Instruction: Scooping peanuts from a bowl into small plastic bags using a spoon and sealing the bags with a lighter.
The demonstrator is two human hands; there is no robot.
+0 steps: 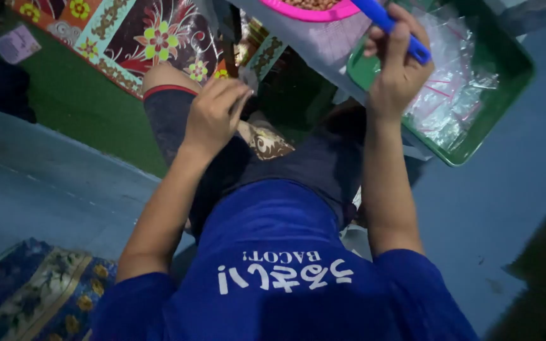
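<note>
Blue plastic, the handle of a scoop or spoon (pixel 393 26), is clamped in the right hand (pixel 399 69), fingers wrapped tight round it just beside the green tray (pixel 507 63). That tray holds a loose heap of clear plastic bags (pixel 450 88) with thin red strips. Just beyond the tray's near corner, at the top edge of the view, a pink bowl (pixel 314 11) sits on a pale surface (pixel 330 44), with what looks like brown grains or nuts in it; the scoop's working end is out of sight past the frame edge, so whether it is loaded cannot be told.

The left hand (pixel 213 113) is well apart from the tray, over the person's knee, fingers drawn together as if pinching something small and pale; what it is I cannot make out.

As a judgement: the tray hangs partly off the surface's corner, so a nudge from the right forearm could tip it and slide the bags onto the floor. A tilted scoop could spill its contents between bowl and tray. The slippery bags could also slip from a light pinch.
</note>
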